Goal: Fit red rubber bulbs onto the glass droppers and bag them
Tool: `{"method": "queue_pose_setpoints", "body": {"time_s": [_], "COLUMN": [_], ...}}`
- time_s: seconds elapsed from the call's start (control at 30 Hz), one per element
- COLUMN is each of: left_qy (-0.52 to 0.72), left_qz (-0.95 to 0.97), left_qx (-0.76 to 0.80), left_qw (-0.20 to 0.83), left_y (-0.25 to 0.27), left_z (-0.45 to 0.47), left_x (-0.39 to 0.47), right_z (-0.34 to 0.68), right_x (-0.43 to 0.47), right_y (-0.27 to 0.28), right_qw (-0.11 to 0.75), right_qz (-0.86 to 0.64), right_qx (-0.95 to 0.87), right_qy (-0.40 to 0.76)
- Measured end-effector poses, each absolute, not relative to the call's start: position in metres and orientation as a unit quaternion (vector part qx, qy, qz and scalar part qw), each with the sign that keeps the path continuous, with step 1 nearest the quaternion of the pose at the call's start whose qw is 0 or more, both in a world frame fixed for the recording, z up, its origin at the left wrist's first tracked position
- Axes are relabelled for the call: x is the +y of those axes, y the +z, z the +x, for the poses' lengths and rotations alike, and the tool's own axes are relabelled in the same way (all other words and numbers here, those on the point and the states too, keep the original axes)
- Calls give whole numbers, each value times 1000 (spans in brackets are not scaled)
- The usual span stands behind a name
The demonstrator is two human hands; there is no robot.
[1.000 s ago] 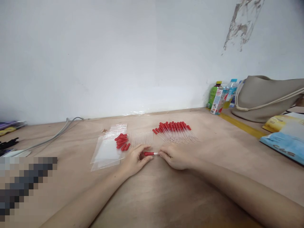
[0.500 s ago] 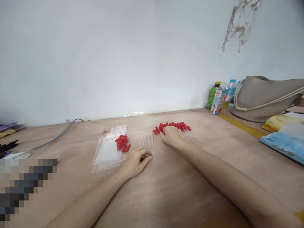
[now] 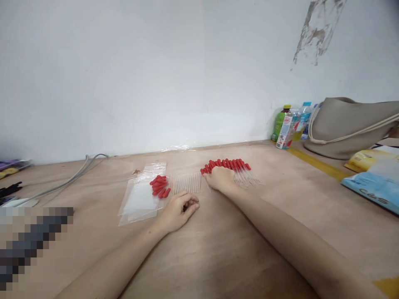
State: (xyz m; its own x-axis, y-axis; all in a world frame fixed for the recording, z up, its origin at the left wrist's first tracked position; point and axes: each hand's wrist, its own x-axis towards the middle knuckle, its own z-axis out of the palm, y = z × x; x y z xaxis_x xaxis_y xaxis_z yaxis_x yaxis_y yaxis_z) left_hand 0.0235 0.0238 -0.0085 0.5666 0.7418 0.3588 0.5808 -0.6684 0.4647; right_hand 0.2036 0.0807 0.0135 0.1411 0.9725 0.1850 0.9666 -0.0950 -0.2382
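Observation:
My left hand (image 3: 181, 211) rests on the table, fingers loosely curled and the thumb apart from them, with nothing visible in it. Just beyond it lies a row of thin clear tubes (image 3: 187, 183). To its left, a small pile of loose red rubber bulbs (image 3: 159, 186) sits on clear zip bags (image 3: 140, 201). My right hand (image 3: 220, 179) is closed at the left end of a row of droppers (image 3: 239, 165), clear tubes with red bulbs. Its fingertips pinch a dropper there; a thin clear stem shows below them, but the palm hides much of it.
Several drink bottles (image 3: 285, 128) stand against the wall at the right, beside a grey bag (image 3: 352, 128). Nearer are yellow and blue packs (image 3: 374, 182). A grey cable (image 3: 68, 178) runs along the left, and a blurred-out object (image 3: 34, 245) lies at the near left.
My right hand has shifted slightly left and down, and more of the droppers' clear stems show on its right. My left hand stays in place. The view has shifted slightly.

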Motion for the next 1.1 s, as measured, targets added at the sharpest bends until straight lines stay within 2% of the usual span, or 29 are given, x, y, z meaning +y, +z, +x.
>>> {"method": "queue_pose_setpoints", "body": {"time_s": [0.2, 0.27, 0.33, 0.4, 0.47, 0.73, 0.93, 1.1], "left_qy": [264, 271, 257, 209, 152, 40, 12, 2], "left_qz": [876, 876, 864, 836, 802, 769, 763, 758], "left_qx": [387, 398, 424, 465, 513, 582, 589, 600], "left_qw": [117, 42, -81, -201, -265, -262, -267, -256], "left_y": [-8, -6, -1, 5, 9, 5, 4, 4], "left_z": [25, 23, 17, 10, 2, -9, -6, -2], "left_x": [21, 21, 22, 26, 30, 40, 40, 37], "right_z": [187, 178, 172, 167, 165, 174, 211, 239], "right_x": [74, 75, 78, 82, 86, 82, 47, 15], "right_y": [16, 18, 21, 24, 25, 25, 8, -15], "right_qw": [155, 142, 132, 122, 112, 135, 294, 348], "right_qz": [-693, -694, -699, -701, -705, -714, -623, -500], "right_qx": [-704, -705, -702, -700, -698, -684, -724, -792], "right_qy": [6, 21, 36, 52, 68, 66, -23, -46]}}
